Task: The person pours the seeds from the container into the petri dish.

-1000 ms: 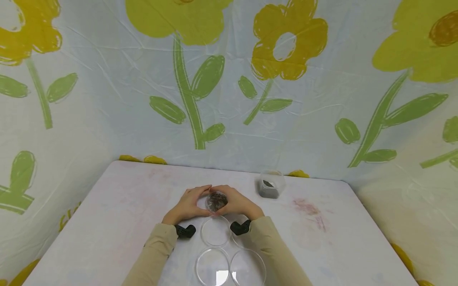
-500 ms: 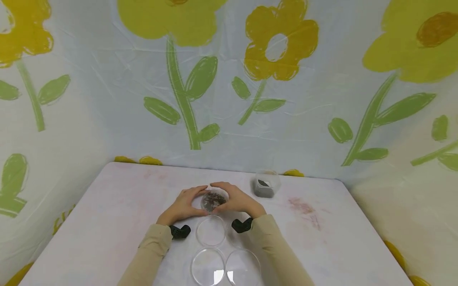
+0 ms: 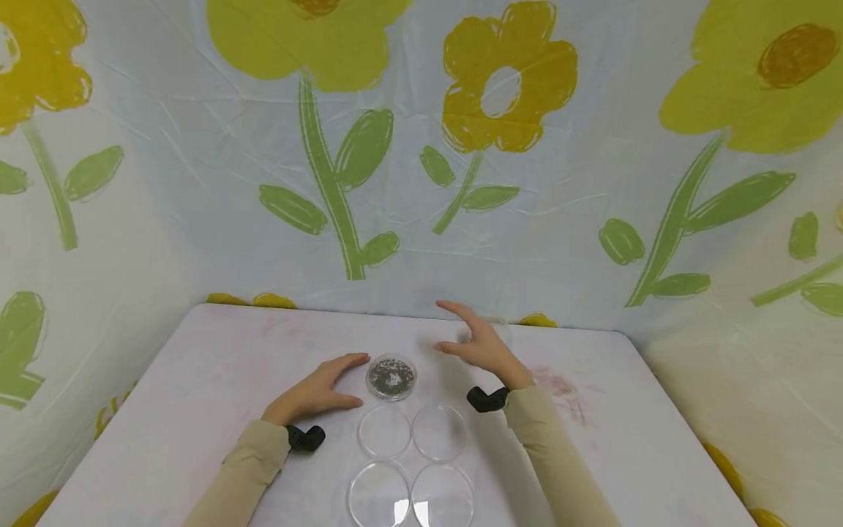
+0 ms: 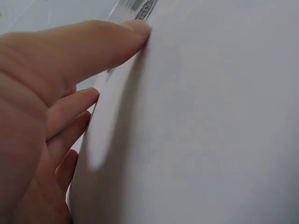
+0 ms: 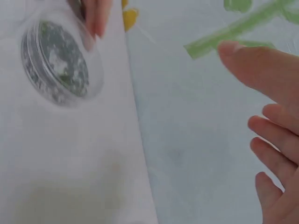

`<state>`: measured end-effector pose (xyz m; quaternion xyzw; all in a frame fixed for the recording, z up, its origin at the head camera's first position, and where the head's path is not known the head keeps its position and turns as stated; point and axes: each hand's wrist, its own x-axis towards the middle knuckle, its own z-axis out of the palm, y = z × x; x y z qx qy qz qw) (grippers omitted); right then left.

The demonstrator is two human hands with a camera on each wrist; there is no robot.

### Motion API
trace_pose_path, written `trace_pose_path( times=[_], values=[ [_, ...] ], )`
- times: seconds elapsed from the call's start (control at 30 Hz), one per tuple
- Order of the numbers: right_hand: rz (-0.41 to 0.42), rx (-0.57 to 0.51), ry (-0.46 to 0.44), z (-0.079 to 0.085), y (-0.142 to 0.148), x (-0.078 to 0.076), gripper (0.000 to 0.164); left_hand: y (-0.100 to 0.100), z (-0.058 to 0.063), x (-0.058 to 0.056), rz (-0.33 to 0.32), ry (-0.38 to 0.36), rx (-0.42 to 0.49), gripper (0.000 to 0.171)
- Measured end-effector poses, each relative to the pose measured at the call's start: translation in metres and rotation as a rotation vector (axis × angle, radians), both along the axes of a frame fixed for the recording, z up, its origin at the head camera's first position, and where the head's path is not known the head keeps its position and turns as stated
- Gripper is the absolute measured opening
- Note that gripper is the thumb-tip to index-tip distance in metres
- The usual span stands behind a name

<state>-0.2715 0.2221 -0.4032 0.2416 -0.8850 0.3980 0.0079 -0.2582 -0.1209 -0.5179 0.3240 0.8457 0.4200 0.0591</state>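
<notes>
A round clear petri dish (image 3: 391, 377) with dark grey granules inside stands on the table, whitish patches showing among them. In the right wrist view the same petri dish (image 5: 60, 70) looks blurred, with its clear side wall visible. My left hand (image 3: 316, 389) lies at its left side, thumb and fingers spread and holding nothing. The left wrist view shows the thumb of my left hand (image 4: 51, 70) close to the dish's edge; contact cannot be told. Raised to the right of the dish is my right hand (image 3: 486, 348), thumb and index finger apart, with nothing between them.
Several clear, empty-looking round dishes (image 3: 384, 432) lie in two rows in front of the filled one. Behind my right hand, a clear container (image 3: 508, 330) is mostly hidden. A flower-print cloth (image 3: 560, 241) hangs behind the table (image 3: 263, 359).
Both hands were around the petri dish earlier. The right hand has let go and moved up and right; the left has drawn slightly left. The dish now stands uncovered by fingers.
</notes>
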Motion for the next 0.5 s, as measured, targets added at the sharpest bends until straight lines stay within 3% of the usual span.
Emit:
trace_pose_path(
  times=[0.27, 0.37, 0.5],
  values=[
    [-0.166, -0.115, 0.071, -0.006, 0.043, -0.007, 0.074, -0.018, 0.001, 0.030, 0.020, -0.057, 0.022, 0.080],
    [-0.214, -0.197, 0.077, -0.011, 0.056, -0.009, 0.076, -0.021, 0.002, 0.042, 0.021, -0.080, 0.057, 0.083],
    [-0.261, -0.362, 0.068, -0.027, 0.070, -0.013, 0.080, -0.019, 0.001, 0.058, 0.019, -0.051, 0.090, 0.085]
  ],
)
